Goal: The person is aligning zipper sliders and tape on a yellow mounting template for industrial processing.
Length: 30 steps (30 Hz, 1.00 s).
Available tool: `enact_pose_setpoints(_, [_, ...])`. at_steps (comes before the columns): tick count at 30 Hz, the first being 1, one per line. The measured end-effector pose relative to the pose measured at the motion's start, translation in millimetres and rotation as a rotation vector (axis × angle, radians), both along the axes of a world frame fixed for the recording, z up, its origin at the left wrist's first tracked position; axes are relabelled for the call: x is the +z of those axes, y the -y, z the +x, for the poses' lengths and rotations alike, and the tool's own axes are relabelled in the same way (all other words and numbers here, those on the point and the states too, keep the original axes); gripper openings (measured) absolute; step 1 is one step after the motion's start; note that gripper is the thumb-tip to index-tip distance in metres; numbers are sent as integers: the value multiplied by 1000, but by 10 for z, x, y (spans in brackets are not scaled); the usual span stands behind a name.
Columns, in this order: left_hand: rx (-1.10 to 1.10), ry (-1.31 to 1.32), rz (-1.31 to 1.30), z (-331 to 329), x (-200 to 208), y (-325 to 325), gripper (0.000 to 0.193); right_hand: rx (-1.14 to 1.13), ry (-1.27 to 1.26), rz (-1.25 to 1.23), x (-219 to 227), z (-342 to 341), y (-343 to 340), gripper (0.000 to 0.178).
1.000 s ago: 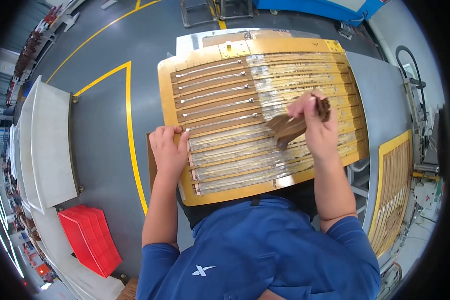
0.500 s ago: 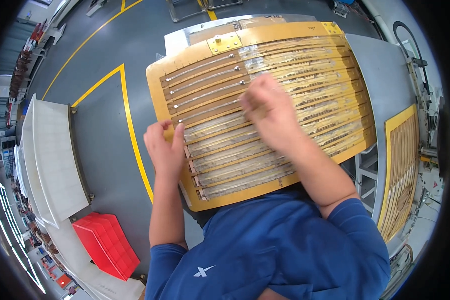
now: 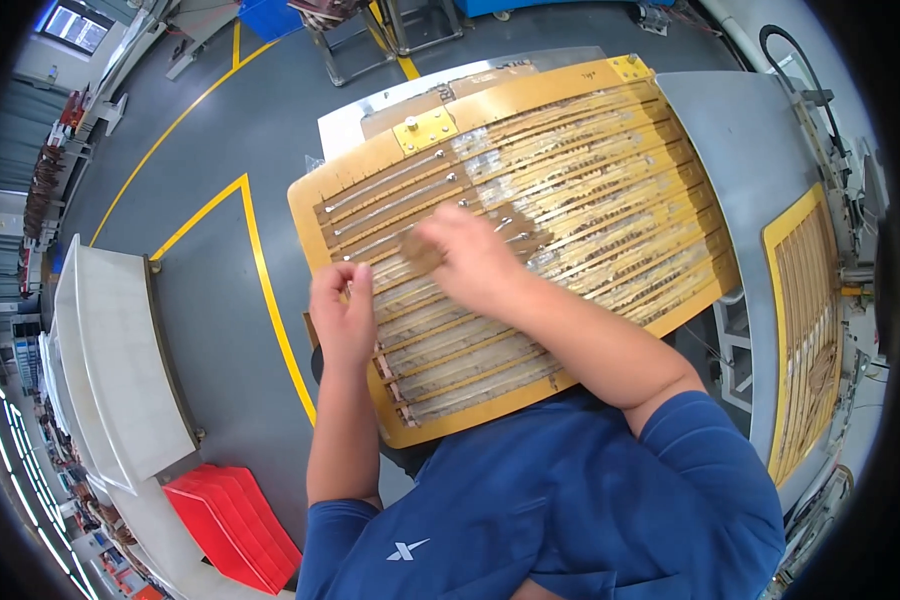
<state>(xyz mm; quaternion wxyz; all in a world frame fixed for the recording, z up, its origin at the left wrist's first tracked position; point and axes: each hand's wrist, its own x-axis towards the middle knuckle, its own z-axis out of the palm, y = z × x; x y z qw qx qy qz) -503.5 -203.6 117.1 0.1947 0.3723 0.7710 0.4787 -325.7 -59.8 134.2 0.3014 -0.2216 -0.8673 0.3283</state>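
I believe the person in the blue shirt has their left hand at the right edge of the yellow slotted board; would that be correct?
Not quite: the head view shows the left hand at the left edge of the yellow slotted board, not the right. The person does wear a blue shirt.

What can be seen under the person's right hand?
The slotted yellow board is under the right hand. A blurred brown piece partly shows at the hand's left. What lies directly beneath the hand is covered and cannot be seen.
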Motion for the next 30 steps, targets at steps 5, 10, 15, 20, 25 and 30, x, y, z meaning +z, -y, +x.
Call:
enact_pose_setpoints(5, [36,-619,-224,-422,-209,-43,18,-180,-291,-348,530,320,-485,15])
enact_pose_setpoints(10, [-37,-553,-136,-151,-53,-153,15,66,34,-195,577,96,-353,19])
enact_pose_setpoints(15, [-139,-79,129,68,188,-219,16,119,212,-169,-66,-302,-106,25])
enact_pose_setpoints(20, [185,-367,-89,-507,-91,-381,21,-250,-224,-31,232,17,-533,20])
enact_pose_setpoints(25, [44,-680,-174,-664,-273,-397,16,-88,-71,-120,467,16,-638,30])
enact_pose_setpoints(30, [-121,-372,97,-215,13,-465,11,92,87,-192,161,-355,-300,39])
